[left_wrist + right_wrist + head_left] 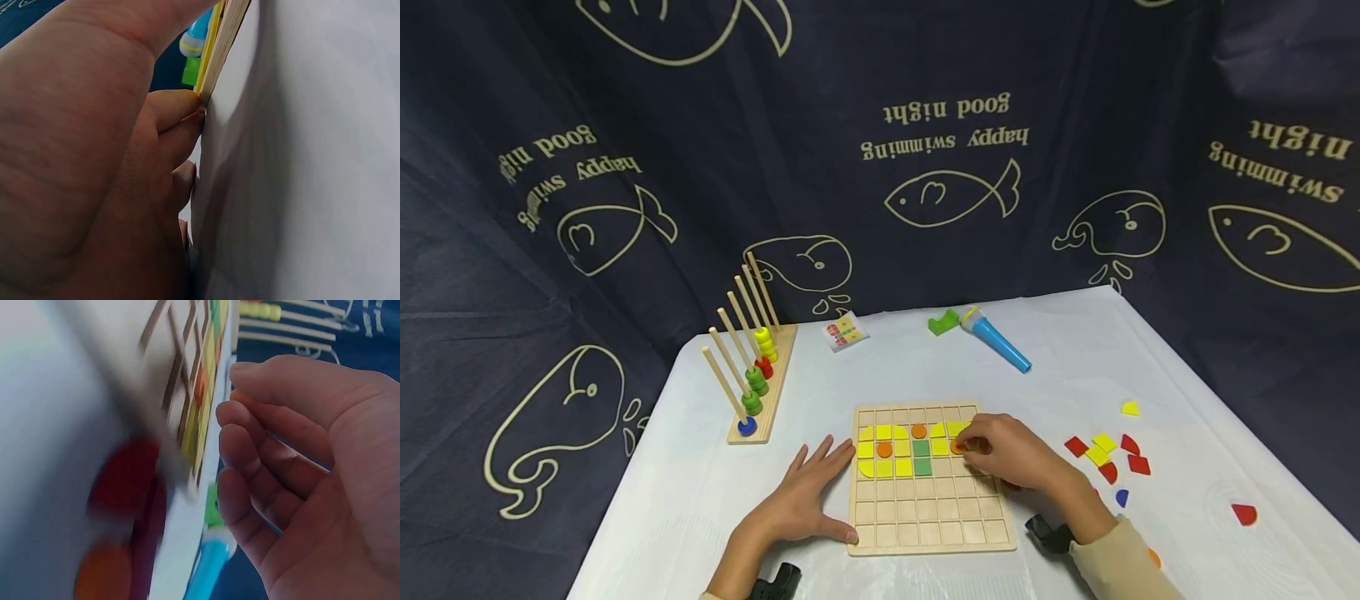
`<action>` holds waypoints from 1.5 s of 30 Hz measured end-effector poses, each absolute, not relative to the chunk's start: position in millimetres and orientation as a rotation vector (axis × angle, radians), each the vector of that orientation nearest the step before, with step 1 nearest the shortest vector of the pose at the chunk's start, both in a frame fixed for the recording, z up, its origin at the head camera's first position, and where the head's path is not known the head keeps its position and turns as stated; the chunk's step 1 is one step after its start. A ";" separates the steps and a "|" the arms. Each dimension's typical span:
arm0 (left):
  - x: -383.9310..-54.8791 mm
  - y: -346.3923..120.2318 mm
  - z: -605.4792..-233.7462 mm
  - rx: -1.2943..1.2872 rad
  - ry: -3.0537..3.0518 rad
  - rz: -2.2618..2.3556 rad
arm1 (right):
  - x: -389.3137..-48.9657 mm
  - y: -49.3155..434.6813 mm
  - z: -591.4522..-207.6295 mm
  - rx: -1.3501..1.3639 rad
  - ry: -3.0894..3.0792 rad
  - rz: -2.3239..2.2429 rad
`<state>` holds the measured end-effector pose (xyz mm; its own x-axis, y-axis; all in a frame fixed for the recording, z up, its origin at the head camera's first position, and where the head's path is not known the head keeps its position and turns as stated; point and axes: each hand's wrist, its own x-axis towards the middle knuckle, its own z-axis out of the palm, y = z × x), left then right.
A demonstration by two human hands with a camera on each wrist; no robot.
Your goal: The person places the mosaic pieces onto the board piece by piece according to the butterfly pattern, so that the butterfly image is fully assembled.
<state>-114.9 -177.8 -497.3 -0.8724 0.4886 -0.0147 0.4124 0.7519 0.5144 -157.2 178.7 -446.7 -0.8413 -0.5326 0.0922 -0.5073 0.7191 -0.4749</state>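
The fingers of the person's right hand point(1011, 450) are curled, thumb and forefinger close together, just beside a flat orange disc point(954, 447) near the right edge of a square pale wooden grid board point(934, 533); whether they pinch a piece, I cannot tell. The left hand point(805, 497) lies with its fingers spread on the table, the forefinger by the board's left edge and the thumb touching its near left corner.

In the board's cells, towards the far side, sit flat yellow tiles point(884, 468), some square and some with a rounded corner, two more orange discs and two green square tiles point(921, 457), one directly nearer than the other. To the right, past the right hand, flat red pieces point(1138, 465), yellow pieces point(1105, 442) and a small blue piece point(1122, 498) lie scattered on the white table covering point(662, 508).

Beyond the board stand a green notched block point(943, 322) and, just beside it, a blue toy microphone point(1000, 340) with a yellow band. Farther left lies a printed card point(846, 332), near a wooden peg stand point(784, 354) bearing blue, green, red and yellow rings. Behind everything hangs a navy cloth point(820, 167) with fish and whale outlines.
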 end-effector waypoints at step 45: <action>-116.3 -177.3 -499.8 0.706 2.806 0.758 | -148.7 319.1 -461.1 -0.276 3.033 -0.756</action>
